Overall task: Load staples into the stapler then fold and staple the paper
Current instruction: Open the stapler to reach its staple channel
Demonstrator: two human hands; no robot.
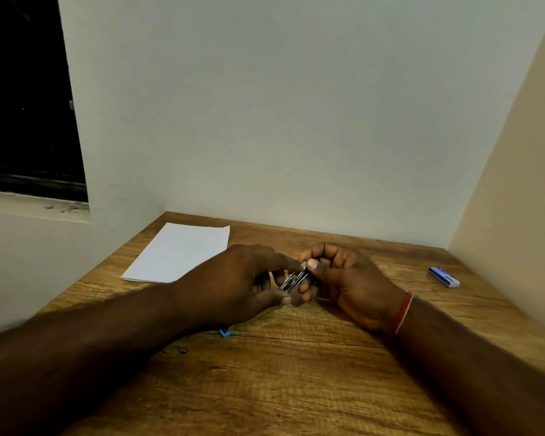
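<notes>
A small metal stapler (pixel 294 281) sits between both hands just above the wooden table (pixel 296 388), near its middle. My right hand (pixel 343 284) grips the stapler's right end, thumb on top. My left hand (pixel 233 284) pinches its left end, forefinger above and thumb below. Whether the stapler's top is lifted is too small to tell. A white sheet of paper (pixel 178 253) lies flat at the table's back left, apart from both hands. A small blue-and-white staple box (pixel 443 276) lies at the right, near the side wall.
Walls close off the table at the back and the right. A dark window (pixel 26 99) is at the upper left. A small blue scrap (pixel 225 333) lies on the table under my left wrist.
</notes>
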